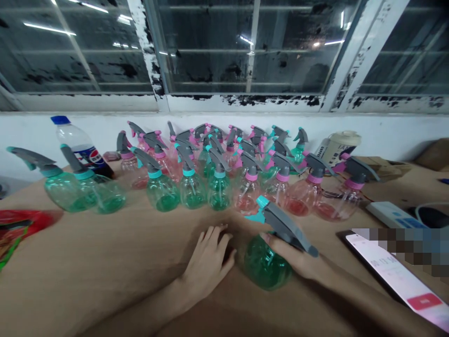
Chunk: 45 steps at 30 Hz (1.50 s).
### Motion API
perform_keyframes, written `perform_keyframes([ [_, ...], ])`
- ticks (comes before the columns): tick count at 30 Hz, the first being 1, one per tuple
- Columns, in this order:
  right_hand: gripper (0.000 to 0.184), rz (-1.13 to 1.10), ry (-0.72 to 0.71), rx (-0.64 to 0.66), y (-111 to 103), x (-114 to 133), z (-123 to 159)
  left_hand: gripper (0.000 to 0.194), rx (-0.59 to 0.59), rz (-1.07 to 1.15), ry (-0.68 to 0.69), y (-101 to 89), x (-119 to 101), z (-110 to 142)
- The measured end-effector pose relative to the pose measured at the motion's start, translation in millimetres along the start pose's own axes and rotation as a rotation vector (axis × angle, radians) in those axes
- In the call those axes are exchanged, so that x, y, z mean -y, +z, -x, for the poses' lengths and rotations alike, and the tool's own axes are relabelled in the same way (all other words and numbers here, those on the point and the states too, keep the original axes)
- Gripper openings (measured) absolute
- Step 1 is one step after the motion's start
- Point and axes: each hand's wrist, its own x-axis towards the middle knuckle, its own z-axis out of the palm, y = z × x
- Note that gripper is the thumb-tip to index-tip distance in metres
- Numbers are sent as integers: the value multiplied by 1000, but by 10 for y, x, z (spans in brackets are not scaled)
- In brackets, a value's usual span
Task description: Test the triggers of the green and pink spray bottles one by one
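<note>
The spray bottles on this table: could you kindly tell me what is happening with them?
A person's right hand holds a green spray bottle by its upper part. The left hand is beside it, with nothing visible in its grasp. Behind them, more green bottles and pink bottles stand in rows toward the wall.

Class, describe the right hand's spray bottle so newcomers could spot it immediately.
Below the windows, a brown table bears many spray bottles. In front of them, the right hand holds a green spray bottle with a gray-and-turquoise trigger head. Unlike its neighbours, it is held.
</note>
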Motion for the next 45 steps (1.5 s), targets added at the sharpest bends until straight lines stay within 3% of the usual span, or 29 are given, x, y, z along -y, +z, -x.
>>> perform_keyframes([
  [3,11,-59,-24,-5,3,40,-14,22,11,4,1,-11,-8,-12],
  [8,5,-14,55,-22,2,54,28,21,-5,2,12,-13,-4,-17],
  [13,21,-38,43,-16,1,-32,72,20,-26,0,24,14,26,2],
  [22,27,-140,75,-14,29,-64,77,21,-20,-13,24,21,46,-10],
  [32,7,-162,103,-38,36,-27,69,21,-41,2,41,17,51,-16],
  [45,5,-130,47,-31,4,-32,48,21,-23,-3,31,-3,32,-33],
])
